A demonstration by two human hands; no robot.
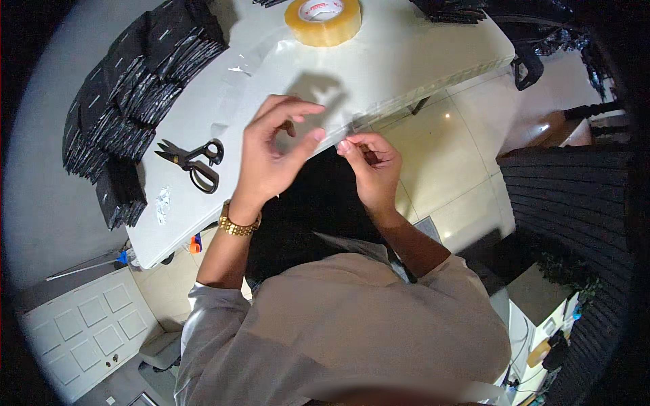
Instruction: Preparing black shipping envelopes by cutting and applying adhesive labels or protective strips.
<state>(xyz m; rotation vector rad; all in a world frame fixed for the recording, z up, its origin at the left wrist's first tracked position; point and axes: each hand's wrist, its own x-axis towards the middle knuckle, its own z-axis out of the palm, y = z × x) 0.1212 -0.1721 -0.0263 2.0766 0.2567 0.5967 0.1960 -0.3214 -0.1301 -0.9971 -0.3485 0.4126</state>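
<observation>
My left hand, a gold watch on its wrist, is raised near the front edge of the white table, fingers curved and apart, holding nothing. Just right of it, my right hand has thumb and index finger pinched at the table edge; what is between them, perhaps something thin and clear, is too small to make out. Black scissors lie left of my left hand. A wide roll of yellowish clear tape lies beyond both hands, toward the back of the table.
Stacked folded black packets line the table's left side, with more dark packets at back right. Tiled floor shows right of the table. A white door is at lower left; a side surface with cables stands at lower right.
</observation>
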